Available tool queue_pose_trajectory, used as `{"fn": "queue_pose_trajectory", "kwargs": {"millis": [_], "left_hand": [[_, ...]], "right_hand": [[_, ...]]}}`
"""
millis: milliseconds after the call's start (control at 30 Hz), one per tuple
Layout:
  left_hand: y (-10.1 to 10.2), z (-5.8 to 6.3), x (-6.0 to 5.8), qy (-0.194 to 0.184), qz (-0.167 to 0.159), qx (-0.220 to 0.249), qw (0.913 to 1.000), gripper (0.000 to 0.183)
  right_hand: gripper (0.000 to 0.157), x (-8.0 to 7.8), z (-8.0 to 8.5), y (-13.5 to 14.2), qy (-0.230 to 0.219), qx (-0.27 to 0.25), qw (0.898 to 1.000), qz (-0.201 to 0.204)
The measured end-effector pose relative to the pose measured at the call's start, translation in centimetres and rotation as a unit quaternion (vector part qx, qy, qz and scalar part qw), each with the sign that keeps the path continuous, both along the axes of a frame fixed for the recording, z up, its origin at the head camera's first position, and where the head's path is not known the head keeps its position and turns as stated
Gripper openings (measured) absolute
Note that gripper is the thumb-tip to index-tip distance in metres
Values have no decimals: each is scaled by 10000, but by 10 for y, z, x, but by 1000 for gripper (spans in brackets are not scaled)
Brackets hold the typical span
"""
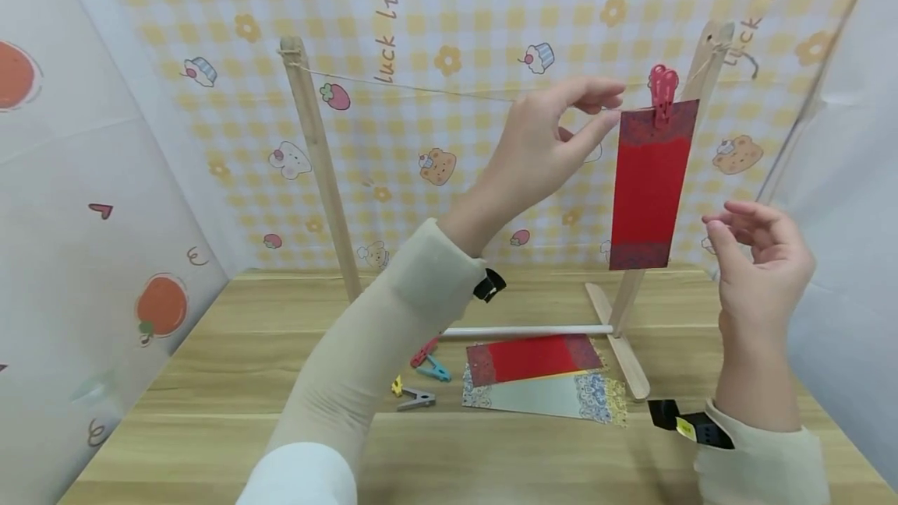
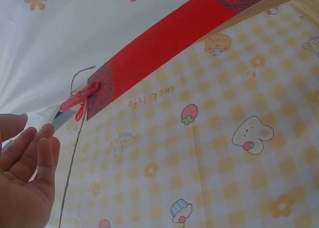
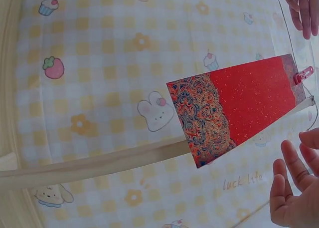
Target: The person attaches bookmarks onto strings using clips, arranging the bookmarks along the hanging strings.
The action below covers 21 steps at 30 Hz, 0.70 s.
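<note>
A red card with patterned ends (image 1: 648, 193) hangs from a thin string (image 1: 435, 90), held by a red clothespin (image 1: 662, 96) at its top edge. My left hand (image 1: 543, 135) is raised beside the card's upper left corner, fingers loosely bent. The left wrist view shows that hand (image 2: 27, 170) apart from the card and clothespin, holding nothing. Lower and to the right of the card is my right hand (image 1: 765, 263), its fingers relaxed. In the right wrist view, this hand (image 3: 299, 183) also holds nothing.
Wooden posts (image 1: 316, 139) carry the string, with a white rod (image 1: 526, 330) low between them. On the table lie another red card (image 1: 536, 358), a pale card with lace-patterned ends (image 1: 533, 398), a blue clothespin (image 1: 433, 369) and a grey clothespin (image 1: 417, 399).
</note>
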<state>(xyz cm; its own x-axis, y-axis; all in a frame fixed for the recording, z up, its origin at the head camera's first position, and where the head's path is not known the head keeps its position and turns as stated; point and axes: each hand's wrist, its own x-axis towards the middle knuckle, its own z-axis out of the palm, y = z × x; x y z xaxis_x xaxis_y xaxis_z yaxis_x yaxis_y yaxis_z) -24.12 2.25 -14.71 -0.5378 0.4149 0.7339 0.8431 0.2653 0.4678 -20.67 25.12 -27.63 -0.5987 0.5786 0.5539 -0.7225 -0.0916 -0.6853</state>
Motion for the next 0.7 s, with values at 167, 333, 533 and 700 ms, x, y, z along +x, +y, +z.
{"fn": "queue_pose_trajectory", "kwargs": {"millis": [167, 333, 533, 700], "left_hand": [[-4, -12, 4, 72, -193, -44, 9998, 30], [-13, -27, 8, 90, -300, 33, 9995, 31], [-25, -49, 13, -59, -153, 299, 9994, 30], [-36, -67, 13, -299, -118, 598, 9977, 29]], "right_hand": [[18, 4, -8, -1, -85, 356, 9993, 56], [17, 4, -19, 0, -246, 607, 9975, 274], [18, 5, -32, -1, -899, 1032, 9899, 361], [19, 6, -43, -5, -1335, 1539, 9776, 535]]}}
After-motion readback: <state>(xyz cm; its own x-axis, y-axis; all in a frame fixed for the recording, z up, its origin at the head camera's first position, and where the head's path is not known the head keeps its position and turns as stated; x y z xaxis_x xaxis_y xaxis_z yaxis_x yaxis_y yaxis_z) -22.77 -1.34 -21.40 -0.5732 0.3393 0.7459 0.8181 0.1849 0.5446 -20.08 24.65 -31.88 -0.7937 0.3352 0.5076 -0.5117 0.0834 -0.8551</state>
